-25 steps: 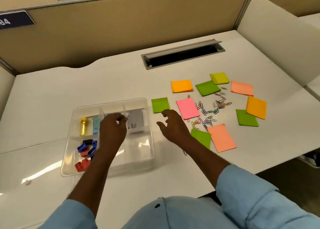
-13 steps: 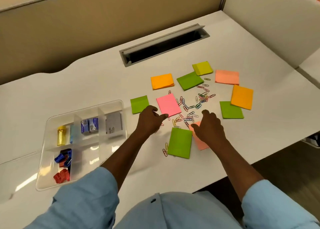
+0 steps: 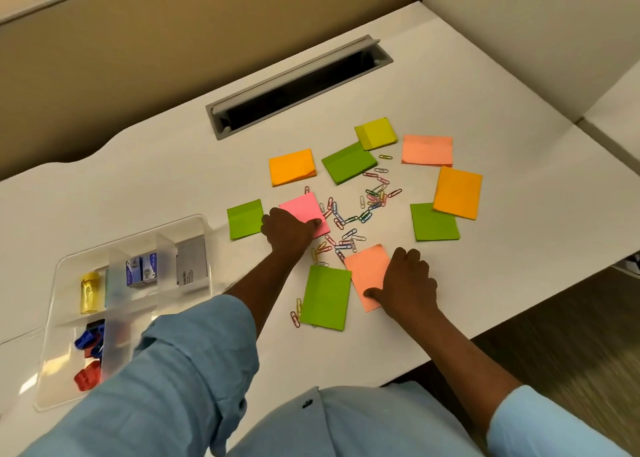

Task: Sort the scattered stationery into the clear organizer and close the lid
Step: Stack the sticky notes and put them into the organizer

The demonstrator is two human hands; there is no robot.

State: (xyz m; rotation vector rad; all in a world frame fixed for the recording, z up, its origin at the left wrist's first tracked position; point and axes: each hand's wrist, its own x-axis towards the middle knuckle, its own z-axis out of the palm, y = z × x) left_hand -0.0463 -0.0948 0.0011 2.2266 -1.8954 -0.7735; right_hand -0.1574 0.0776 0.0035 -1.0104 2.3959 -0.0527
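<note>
The clear organizer (image 3: 69, 259) stands at the left of the white desk, holding a yellow sharpener, small boxes and red and blue clips. Several sticky note pads lie scattered to its right around a pile of coloured paper clips (image 3: 356, 214). My left hand (image 3: 289, 229) rests with its fingertips on the near edge of the pink pad (image 3: 301, 205), beside a green pad (image 3: 244, 219). My right hand (image 3: 408, 285) presses flat on the salmon pad (image 3: 367, 269), thumb on its near corner. Another green pad (image 3: 327, 295) lies between my arms.
Farther pads: orange (image 3: 292, 167), green (image 3: 348, 162), yellow-green (image 3: 375, 133), salmon (image 3: 427, 150), orange (image 3: 457, 191), green (image 3: 434, 224). A grey cable slot (image 3: 298, 86) is set into the desk behind them. A beige partition rises at the back; the desk's edge runs close on the right.
My left hand left the organizer and came right onto the pink pad. My right hand moved right and settled on the salmon pad. The view swung to the right.
</note>
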